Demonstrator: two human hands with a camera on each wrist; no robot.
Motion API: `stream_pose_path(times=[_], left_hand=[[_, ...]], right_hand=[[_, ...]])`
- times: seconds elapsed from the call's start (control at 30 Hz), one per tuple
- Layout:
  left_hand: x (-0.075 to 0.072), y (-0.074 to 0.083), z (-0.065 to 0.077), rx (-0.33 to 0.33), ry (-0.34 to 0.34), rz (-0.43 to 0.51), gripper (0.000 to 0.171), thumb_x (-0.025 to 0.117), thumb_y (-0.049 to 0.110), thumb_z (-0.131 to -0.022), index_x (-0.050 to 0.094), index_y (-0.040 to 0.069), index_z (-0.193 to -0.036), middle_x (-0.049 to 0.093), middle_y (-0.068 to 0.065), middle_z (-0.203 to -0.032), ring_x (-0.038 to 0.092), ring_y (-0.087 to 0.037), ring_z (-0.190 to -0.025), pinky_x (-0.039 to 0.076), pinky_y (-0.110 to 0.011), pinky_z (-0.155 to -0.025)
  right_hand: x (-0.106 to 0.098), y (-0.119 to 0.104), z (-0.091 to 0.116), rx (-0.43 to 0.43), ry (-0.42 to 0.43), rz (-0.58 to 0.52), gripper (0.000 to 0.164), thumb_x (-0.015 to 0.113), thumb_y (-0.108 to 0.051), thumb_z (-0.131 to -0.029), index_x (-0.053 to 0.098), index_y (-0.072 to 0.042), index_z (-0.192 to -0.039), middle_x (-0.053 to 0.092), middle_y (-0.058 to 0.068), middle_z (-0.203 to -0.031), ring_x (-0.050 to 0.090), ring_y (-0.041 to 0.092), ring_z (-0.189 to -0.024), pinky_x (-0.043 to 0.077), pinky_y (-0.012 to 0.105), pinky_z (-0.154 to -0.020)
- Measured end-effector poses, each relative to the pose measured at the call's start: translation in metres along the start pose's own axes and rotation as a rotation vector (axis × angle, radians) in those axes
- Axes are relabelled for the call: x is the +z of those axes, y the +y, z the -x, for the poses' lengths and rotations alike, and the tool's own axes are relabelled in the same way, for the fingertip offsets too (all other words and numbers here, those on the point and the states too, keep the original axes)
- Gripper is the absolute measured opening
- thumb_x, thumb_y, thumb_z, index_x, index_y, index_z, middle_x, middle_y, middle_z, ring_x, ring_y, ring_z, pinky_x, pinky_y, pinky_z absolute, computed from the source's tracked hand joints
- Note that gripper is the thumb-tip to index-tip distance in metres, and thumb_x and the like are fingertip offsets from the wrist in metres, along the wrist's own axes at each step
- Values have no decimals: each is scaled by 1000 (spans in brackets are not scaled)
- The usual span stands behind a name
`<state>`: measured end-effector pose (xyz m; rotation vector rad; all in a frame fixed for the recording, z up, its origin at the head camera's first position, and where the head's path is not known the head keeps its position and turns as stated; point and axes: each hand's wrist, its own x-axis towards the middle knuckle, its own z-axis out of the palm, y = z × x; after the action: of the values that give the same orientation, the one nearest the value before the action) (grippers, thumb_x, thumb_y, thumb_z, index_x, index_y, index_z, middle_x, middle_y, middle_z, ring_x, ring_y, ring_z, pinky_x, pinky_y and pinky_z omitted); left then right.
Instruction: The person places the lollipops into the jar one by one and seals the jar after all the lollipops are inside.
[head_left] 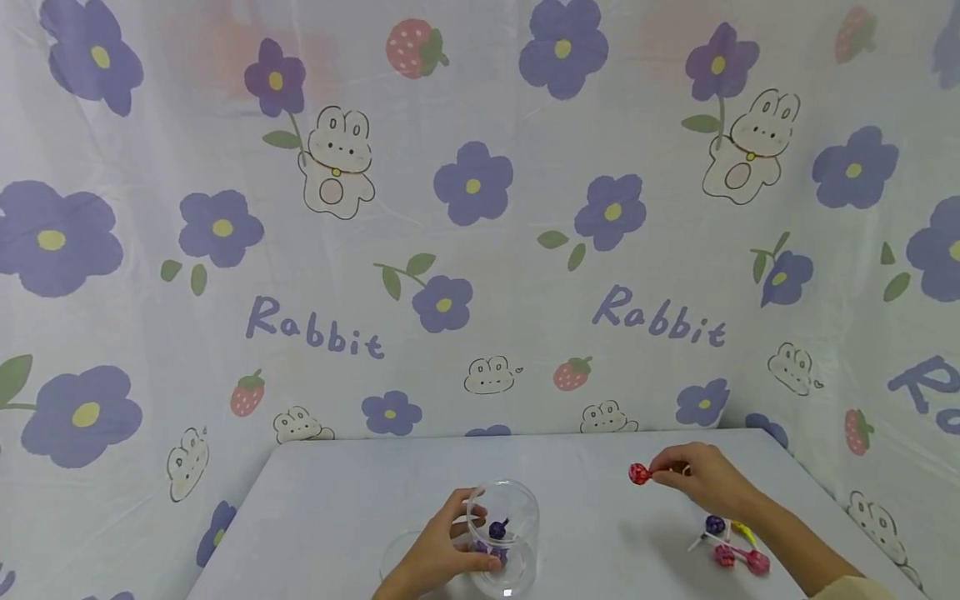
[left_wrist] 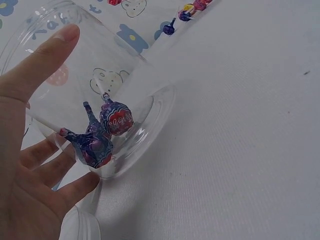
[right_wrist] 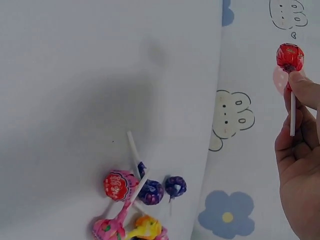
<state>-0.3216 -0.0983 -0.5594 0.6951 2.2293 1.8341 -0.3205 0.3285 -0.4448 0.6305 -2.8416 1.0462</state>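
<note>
My left hand grips a clear plastic jar, its thumb on one side and fingers around the other. Inside the jar, purple-wrapped lollipops lie toward the bottom, their wrapped necks pointing up in the left wrist view. Out to the right, my right hand pinches a red-wrapped lollipop just below its head, above the table. The white stick of that lollipop runs down past the thumb in the right wrist view.
A loose pile of pink lollipops, purple lollipops and a yellow lollipop lies on the white table below the right forearm. A clear round lid lies left of the jar. Patterned curtain hangs behind the table.
</note>
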Motion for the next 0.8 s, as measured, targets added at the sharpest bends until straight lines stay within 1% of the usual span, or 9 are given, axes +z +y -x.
stream_pose_path(times=[0.2, 0.37, 0.53, 0.8], left_hand=[[1, 3, 0, -5, -5, 5, 80, 92, 22, -81, 45, 25, -146, 54, -20, -135, 57, -42, -129, 52, -57, -99], [1, 2, 2, 4, -8, 20, 82, 92, 20, -80, 45, 24, -147, 53, -19, -135, 56, -42, -129, 52, -56, -100], [1, 1, 2, 15, -9, 23, 83, 92, 20, -80, 44, 24, -148, 53, -19, -136, 55, -43, -130, 52, -56, -100], [1, 3, 2, -2, -9, 7, 83, 92, 22, -81, 44, 25, -148, 53, -19, -136, 55, -43, -130, 51, -58, -100]], right_hand=[[2, -4, -5, -44, -4, 24, 7, 70, -14, -100, 76, -11, -102, 68, -7, -90, 58, 13, -77, 54, 26, -65], [7, -9, -10, -77, -8, 29, 6, 70, -12, -99, 76, -12, -102, 67, -7, -89, 57, 12, -76, 54, 26, -65], [11, -18, -15, -92, -13, 24, 6, 70, -13, -99, 76, -12, -101, 66, -7, -87, 56, 12, -76, 53, 25, -64], [17, -31, -24, -128, -19, 6, 4, 72, -13, -99, 76, -14, -99, 66, -5, -87, 55, 12, -76, 51, 25, -62]])
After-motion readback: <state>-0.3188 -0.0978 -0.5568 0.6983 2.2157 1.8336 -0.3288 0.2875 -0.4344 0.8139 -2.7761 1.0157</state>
